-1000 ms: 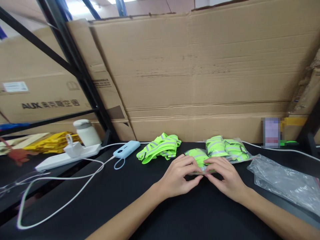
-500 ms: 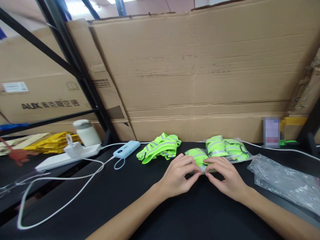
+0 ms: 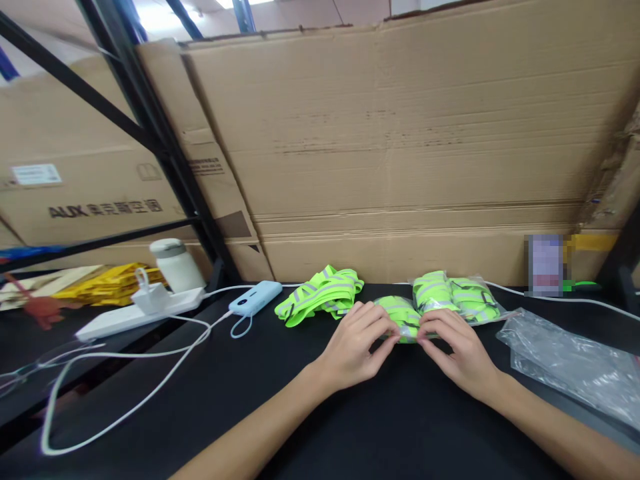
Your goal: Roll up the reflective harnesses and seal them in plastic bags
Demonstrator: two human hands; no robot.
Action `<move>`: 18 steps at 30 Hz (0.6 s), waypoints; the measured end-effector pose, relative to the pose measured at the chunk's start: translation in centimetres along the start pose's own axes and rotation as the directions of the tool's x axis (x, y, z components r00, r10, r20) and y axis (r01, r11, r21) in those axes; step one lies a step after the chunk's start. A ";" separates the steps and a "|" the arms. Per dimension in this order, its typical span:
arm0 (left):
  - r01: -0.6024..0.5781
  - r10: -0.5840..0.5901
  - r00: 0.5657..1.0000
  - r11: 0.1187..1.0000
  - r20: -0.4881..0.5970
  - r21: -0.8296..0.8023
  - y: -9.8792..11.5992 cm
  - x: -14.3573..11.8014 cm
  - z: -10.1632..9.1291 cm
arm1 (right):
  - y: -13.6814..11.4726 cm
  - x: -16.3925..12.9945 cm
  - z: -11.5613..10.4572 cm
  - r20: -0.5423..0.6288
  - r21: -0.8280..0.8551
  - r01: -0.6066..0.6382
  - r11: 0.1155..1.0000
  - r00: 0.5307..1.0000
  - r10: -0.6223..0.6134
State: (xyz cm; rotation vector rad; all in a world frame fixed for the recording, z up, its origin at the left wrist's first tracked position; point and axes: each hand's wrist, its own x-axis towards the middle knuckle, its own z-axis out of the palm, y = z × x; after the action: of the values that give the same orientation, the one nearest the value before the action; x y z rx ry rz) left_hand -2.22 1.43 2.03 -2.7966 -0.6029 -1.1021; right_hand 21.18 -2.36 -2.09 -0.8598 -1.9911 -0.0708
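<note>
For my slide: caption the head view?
Both hands pinch a bagged neon-green strap bundle on a black table.

I am at a packing bench in a warehouse or stockroom. Big flattened cardboard cartons wall off everything from ten to two o'clock, one printed with an appliance brand at nine o'clock. Black steel racking slants up at eleven o'clock. On the black worktop lie bagged reflective bands at one o'clock and a heap of empty plastic bags at three o'clock.
</note>
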 end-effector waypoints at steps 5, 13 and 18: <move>-0.013 0.014 0.999 1.000 -0.029 0.012 0.3 -0.1 0.4 | 0.0 0.0 0.1 -0.023 -0.035 0.027 0.999 0.999 -0.028; -0.070 0.070 0.996 0.997 -0.053 0.010 0.1 -0.5 1.0 | -0.6 0.1 0.2 -0.011 -0.049 0.087 0.995 0.996 -0.088; -0.091 0.093 0.994 0.995 -0.052 0.037 0.0 -0.3 0.6 | -0.3 -0.1 0.2 -0.041 -0.012 0.003 1.000 0.999 -0.003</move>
State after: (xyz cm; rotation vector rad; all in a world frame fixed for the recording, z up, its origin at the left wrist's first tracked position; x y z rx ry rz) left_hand -2.03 1.49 1.34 -2.7257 -0.4780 -1.1341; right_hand 20.84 -2.57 -2.16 -0.8566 -1.9552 -0.1018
